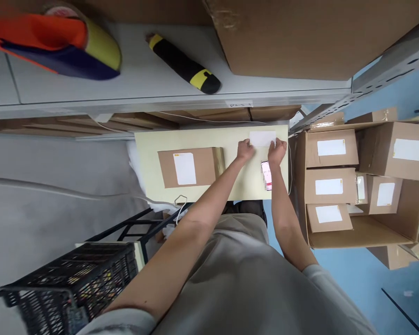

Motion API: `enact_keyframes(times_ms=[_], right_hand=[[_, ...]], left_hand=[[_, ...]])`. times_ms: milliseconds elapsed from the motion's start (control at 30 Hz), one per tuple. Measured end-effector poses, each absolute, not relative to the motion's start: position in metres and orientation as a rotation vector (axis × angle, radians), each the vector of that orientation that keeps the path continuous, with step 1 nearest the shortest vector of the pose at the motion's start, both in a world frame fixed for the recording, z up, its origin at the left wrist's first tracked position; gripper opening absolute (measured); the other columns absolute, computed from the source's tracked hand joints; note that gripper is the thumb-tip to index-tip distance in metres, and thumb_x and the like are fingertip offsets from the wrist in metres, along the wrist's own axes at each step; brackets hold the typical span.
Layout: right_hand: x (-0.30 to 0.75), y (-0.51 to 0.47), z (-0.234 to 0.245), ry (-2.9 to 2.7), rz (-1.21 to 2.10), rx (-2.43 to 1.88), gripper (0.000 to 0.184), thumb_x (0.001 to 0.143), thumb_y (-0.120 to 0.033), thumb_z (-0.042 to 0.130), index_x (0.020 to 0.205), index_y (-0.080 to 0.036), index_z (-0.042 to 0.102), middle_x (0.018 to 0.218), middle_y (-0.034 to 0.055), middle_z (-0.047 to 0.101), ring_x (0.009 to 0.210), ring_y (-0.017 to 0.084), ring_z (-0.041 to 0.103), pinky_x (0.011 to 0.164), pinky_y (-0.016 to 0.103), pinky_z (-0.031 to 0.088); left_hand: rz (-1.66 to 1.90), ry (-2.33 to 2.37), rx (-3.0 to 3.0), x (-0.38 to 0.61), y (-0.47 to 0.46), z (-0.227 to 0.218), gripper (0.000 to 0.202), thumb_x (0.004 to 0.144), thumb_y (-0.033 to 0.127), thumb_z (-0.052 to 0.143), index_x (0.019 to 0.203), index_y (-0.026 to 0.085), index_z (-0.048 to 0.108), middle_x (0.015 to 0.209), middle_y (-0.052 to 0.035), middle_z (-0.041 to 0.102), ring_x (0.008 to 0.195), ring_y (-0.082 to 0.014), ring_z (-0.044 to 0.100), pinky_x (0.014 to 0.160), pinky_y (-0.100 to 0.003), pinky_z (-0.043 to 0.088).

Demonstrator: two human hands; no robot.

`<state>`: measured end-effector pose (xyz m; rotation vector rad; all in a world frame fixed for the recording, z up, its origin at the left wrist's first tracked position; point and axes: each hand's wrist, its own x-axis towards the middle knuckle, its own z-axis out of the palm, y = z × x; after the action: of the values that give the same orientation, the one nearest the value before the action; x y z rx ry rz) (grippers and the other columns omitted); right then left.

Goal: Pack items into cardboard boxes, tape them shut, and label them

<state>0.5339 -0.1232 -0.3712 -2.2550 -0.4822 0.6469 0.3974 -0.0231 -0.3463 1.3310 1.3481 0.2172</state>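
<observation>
Holding a white slip [262, 138] over the far right part of the pale table [149, 167]; can't tell whether resting on the top or just above it. Pinching its near left corner with the left hand [245, 151] and its near right corner with the right hand [277, 152], so grasping paper at both ends. Reaching over the table's near edge with both arms. Got a phone [267, 176], screen lit, lying on the table's near right part, just beside the right forearm. Also got a cardboard box [206, 167] on the table's left half, white label [185, 169] on top. Seeing a big open carton [363, 239] right of the table, filled with smaller labelled boxes [331, 160]. Seeing a black crate [101, 288] near left of the table, plus a shelf [136, 70] beyond its far edge, carrying a black-and-yellow cutter-like tool [183, 63] and a yellow roll [106, 46].
</observation>
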Motion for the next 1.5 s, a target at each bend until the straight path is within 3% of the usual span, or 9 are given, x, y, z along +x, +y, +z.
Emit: enact_keyframes(times_ms=[200,333,567,867,1033,1100,1267,1400,1500], right_hand=[[0.533,-0.123,-0.369,-0.406,0.746,-2.234,0.051,0.113,-0.035,0.048,0.153,-0.012,0.071,0.149,0.0255,0.062,0.141,0.038,0.068,0.134,0.058,0.050],[0.541,-0.124,-0.372,-0.387,0.846,-2.167,0.054,0.114,-0.043,0.048,0.157,-0.016,0.066,0.156,0.0250,0.061,0.146,0.039,0.067,0.135,0.062,0.048],[0.580,-0.131,-0.387,-0.574,0.873,-2.081,0.059,0.109,-0.064,0.063,0.135,-0.014,0.078,0.129,0.0209,0.076,0.121,0.034,0.078,0.124,0.062,0.060],[0.574,-0.109,-0.339,-0.968,0.814,-1.921,0.071,0.109,-0.084,0.055,0.134,-0.021,0.076,0.125,0.0118,0.075,0.129,0.028,0.076,0.109,0.048,0.067],[0.597,-0.117,-0.314,-0.904,0.703,-2.004,0.071,0.109,-0.084,0.053,0.120,-0.017,0.077,0.109,0.0108,0.081,0.107,0.025,0.082,0.103,0.044,0.068],[0.614,-0.127,-0.315,-0.865,0.651,-1.988,0.073,0.108,-0.085,0.051,0.118,-0.018,0.076,0.106,0.0102,0.082,0.101,0.025,0.083,0.100,0.047,0.069],[0.642,-0.146,-0.324,-0.854,0.598,-1.888,0.079,0.109,-0.088,0.046,0.128,-0.017,0.073,0.114,0.0149,0.081,0.118,0.032,0.082,0.101,0.058,0.069],[0.650,-0.152,-0.331,-0.781,0.611,-1.962,0.084,0.106,-0.094,0.043,0.118,-0.017,0.073,0.109,0.0163,0.080,0.114,0.032,0.082,0.101,0.055,0.070],[0.655,-0.154,-0.336,-0.763,0.610,-2.055,0.084,0.103,-0.097,0.044,0.107,-0.018,0.073,0.103,0.0167,0.080,0.106,0.034,0.083,0.101,0.060,0.069]], left_hand=[[0.212,1.497,1.340,0.403,-0.034,-0.345,0.009,0.088,0.014,0.072,0.093,0.022,0.073,0.097,-0.0058,0.079,0.103,-0.0245,0.073,0.104,-0.037,0.056],[0.289,1.672,1.279,0.405,-0.034,-0.352,0.009,0.091,0.024,0.083,0.096,0.024,0.076,0.105,-0.0059,0.083,0.109,-0.0270,0.078,0.111,-0.041,0.056],[0.320,1.643,1.181,0.395,-0.020,-0.373,0.018,0.092,0.031,0.089,0.087,0.019,0.077,0.094,-0.0027,0.079,0.099,-0.0215,0.078,0.108,-0.039,0.058],[0.492,1.235,1.553,0.419,-0.050,-0.320,0.009,0.094,0.028,0.090,0.097,0.024,0.083,0.148,-0.0092,0.072,0.146,-0.0305,0.067,0.124,-0.045,0.056],[0.323,0.926,1.728,0.423,-0.056,-0.298,0.031,0.090,0.037,0.094,0.118,0.026,0.084,0.165,-0.0082,0.065,0.158,-0.0368,0.059,0.136,-0.056,0.045],[0.228,0.889,1.788,0.423,-0.051,-0.304,0.042,0.092,0.037,0.092,0.131,0.025,0.081,0.170,-0.0098,0.061,0.161,-0.0384,0.055,0.140,-0.059,0.039],[0.076,0.823,1.898,0.443,-0.034,-0.342,0.073,0.092,0.038,0.089,0.159,0.019,0.066,0.186,-0.0167,0.039,0.176,-0.0448,0.029,0.146,-0.063,0.022],[0.075,0.840,1.819,0.461,-0.025,-0.370,0.070,0.093,0.039,0.085,0.156,0.015,0.068,0.183,-0.0189,0.043,0.172,-0.0485,0.031,0.145,-0.067,0.022],[0.083,0.858,1.776,0.461,-0.020,-0.385,0.060,0.093,0.038,0.080,0.148,0.016,0.073,0.180,-0.0183,0.049,0.165,-0.0483,0.038,0.142,-0.067,0.032]])
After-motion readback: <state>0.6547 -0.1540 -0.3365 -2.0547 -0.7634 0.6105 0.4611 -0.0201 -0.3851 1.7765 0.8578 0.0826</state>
